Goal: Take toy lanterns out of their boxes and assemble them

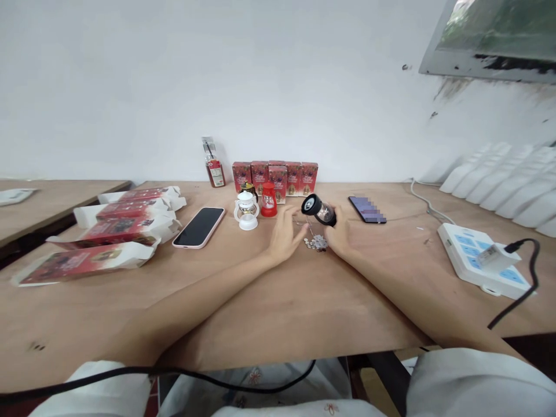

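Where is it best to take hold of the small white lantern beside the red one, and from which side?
Probably at its narrow clear middle, from the front, the person's side. The small white plastic lantern stands upright on a wide base; the small red plastic lantern crowds its right, a dark lantern stands behind, the front is open.

Matt wood table [278,295] (glossy plastic lantern [319,209])

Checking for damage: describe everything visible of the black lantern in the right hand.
The black lantern looks like plastic: dark base and cap around a clear middle. It is tipped sideways, one round end facing the camera, gripped by the right hand above a pile of silvery discs on the table.
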`<state>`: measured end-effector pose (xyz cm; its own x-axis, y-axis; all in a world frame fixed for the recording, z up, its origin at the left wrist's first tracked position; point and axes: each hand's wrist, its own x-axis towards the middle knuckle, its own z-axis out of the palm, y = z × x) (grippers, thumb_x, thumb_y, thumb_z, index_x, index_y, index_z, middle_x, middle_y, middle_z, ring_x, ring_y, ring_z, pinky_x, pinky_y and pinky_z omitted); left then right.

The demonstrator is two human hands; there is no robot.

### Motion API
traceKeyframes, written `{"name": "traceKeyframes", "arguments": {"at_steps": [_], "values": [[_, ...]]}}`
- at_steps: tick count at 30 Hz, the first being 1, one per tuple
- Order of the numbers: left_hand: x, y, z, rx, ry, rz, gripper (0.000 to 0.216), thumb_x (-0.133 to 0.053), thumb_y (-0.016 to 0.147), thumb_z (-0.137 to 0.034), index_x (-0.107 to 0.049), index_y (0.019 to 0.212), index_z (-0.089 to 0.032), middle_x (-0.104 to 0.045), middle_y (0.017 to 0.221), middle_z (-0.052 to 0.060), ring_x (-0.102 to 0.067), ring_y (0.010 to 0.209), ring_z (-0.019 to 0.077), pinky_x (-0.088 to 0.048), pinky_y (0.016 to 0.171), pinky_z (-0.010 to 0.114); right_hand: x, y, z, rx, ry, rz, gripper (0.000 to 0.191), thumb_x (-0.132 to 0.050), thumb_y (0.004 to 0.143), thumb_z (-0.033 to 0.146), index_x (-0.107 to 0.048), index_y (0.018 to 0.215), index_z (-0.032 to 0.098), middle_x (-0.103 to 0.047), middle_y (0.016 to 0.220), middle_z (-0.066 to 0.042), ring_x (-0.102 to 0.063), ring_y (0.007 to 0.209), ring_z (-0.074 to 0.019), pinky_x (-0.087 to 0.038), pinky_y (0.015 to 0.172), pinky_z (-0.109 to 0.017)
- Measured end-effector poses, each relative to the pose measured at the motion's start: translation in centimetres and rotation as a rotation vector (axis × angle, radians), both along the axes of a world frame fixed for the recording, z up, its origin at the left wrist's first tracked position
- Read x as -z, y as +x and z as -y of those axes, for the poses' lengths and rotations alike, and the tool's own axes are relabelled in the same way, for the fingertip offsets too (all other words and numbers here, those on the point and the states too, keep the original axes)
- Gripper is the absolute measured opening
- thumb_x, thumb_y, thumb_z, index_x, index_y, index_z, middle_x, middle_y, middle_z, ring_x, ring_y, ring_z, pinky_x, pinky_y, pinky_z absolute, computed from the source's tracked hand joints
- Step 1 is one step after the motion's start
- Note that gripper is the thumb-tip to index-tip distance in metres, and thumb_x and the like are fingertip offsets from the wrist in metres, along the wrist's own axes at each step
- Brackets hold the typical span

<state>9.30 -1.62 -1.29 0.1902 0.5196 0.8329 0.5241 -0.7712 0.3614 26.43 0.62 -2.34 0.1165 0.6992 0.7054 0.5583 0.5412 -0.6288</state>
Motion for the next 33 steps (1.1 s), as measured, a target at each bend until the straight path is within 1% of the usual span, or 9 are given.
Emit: {"name": "traceKeyframes", "arguments": {"at_steps": [3, 6, 9, 14, 19, 23, 26, 31, 33], "values": [[-0.3, -2.0, -0.1, -0.021, 0.089, -0.062, 0.041, -0.049, 0.090, -0.030, -0.043, 0.128, -0.015, -0.049, 0.125, 0.015, -0.044, 0.118, 0.0231, -0.037, 0.098, 0.040, -0.1, -0.3, 0.3, -0.021, 0.067, 0.158, 0.053, -0.044, 0.055, 0.008, -0.056, 0.106, 0.019, -0.063, 0.106, -0.008, -0.053, 0.099, -0.0257, -0.041, 0.089, -0.042], [-0.4, -2.8, -0.3, -0.004, 0.082, -0.172, 0.030, -0.044, 0.092, -0.029, -0.056, 0.117, -0.018, -0.057, 0.115, 0.012, -0.051, 0.106, 0.0212, -0.039, 0.092, 0.037, 0.0, -0.3, 0.3, -0.002, 0.086, 0.208, 0.055, -0.044, 0.054, 0.008, -0.057, 0.106, 0.020, -0.063, 0.105, -0.007, -0.052, 0.099, -0.0264, -0.041, 0.088, -0.042], [-0.3, -2.8, -0.5, -0.021, 0.055, -0.211, 0.029, -0.043, 0.093, -0.030, -0.062, 0.111, -0.017, -0.064, 0.102, 0.010, -0.055, 0.094, 0.0197, -0.040, 0.082, 0.034, 0.3, -0.2, 0.1, -0.001, 0.089, 0.219, 0.057, -0.044, 0.053, 0.007, -0.058, 0.107, 0.020, -0.062, 0.105, -0.007, -0.052, 0.100, -0.0261, -0.041, 0.088, -0.042], [-0.1, -2.8, -0.8, -0.007, 0.029, -0.132, 0.028, -0.044, 0.093, -0.030, -0.066, 0.103, -0.015, -0.065, 0.093, 0.009, -0.055, 0.087, 0.0187, -0.039, 0.078, 0.032, 0.6, -0.1, -0.2, -0.014, 0.069, 0.219, 0.057, -0.045, 0.054, 0.007, -0.059, 0.107, 0.020, -0.062, 0.104, -0.007, -0.052, 0.099, -0.0263, -0.042, 0.087, -0.042], [0.1, -3.0, -1.3, 0.034, -0.058, -0.040, 0.019, -0.054, 0.089, -0.030, -0.068, 0.093, -0.018, -0.064, 0.087, 0.006, -0.055, 0.084, 0.0182, -0.041, 0.078, 0.032, 0.8, -0.1, -0.4, -0.018, 0.068, 0.217, 0.056, -0.048, 0.054, 0.008, -0.061, 0.107, 0.022, -0.063, 0.104, -0.006, -0.051, 0.101, -0.0276, -0.042, 0.088, -0.044], [0.2, -3.1, -1.4, 0.058, -0.062, -0.016, 0.017, -0.057, 0.086, -0.030, -0.068, 0.089, -0.018, -0.063, 0.084, 0.005, -0.055, 0.082, 0.0180, -0.042, 0.077, 0.031, 0.9, 0.1, -0.5, -0.056, 0.068, 0.224, 0.055, -0.049, 0.055, 0.007, -0.060, 0.107, 0.023, -0.064, 0.105, -0.005, -0.051, 0.102, -0.0273, -0.043, 0.088, -0.044], [0.3, -3.1, -1.4, 0.053, -0.025, -0.042, 0.020, -0.055, 0.087, -0.032, -0.068, 0.091, -0.017, -0.062, 0.085, 0.006, -0.055, 0.083, 0.0180, -0.042, 0.077, 0.031, 0.8, 0.1, -0.4, -0.058, 0.045, 0.232, 0.053, -0.049, 0.057, 0.007, -0.060, 0.107, 0.023, -0.064, 0.104, -0.005, -0.052, 0.099, -0.0274, -0.043, 0.086, -0.045], [0.4, -3.0, -1.4, 0.014, 0.039, -0.105, 0.028, -0.050, 0.091, -0.033, -0.064, 0.109, -0.017, -0.061, 0.091, 0.007, -0.054, 0.086, 0.0177, -0.041, 0.077, 0.031, 0.7, 0.1, -0.2, -0.068, 0.033, 0.220, 0.052, -0.049, 0.057, 0.007, -0.059, 0.107, 0.021, -0.064, 0.104, -0.006, -0.053, 0.099, -0.0267, -0.044, 0.086, -0.044], [0.5, -3.0, -1.4, 0.006, 0.054, -0.135, 0.029, -0.047, 0.092, -0.033, -0.065, 0.109, -0.018, -0.061, 0.090, 0.007, -0.053, 0.084, 0.0171, -0.040, 0.075, 0.030, 0.6, 0.1, -0.2, -0.073, 0.034, 0.219, 0.053, -0.049, 0.056, 0.006, -0.059, 0.106, 0.021, -0.064, 0.105, -0.006, -0.053, 0.099, -0.0263, -0.044, 0.086, -0.043]]}}
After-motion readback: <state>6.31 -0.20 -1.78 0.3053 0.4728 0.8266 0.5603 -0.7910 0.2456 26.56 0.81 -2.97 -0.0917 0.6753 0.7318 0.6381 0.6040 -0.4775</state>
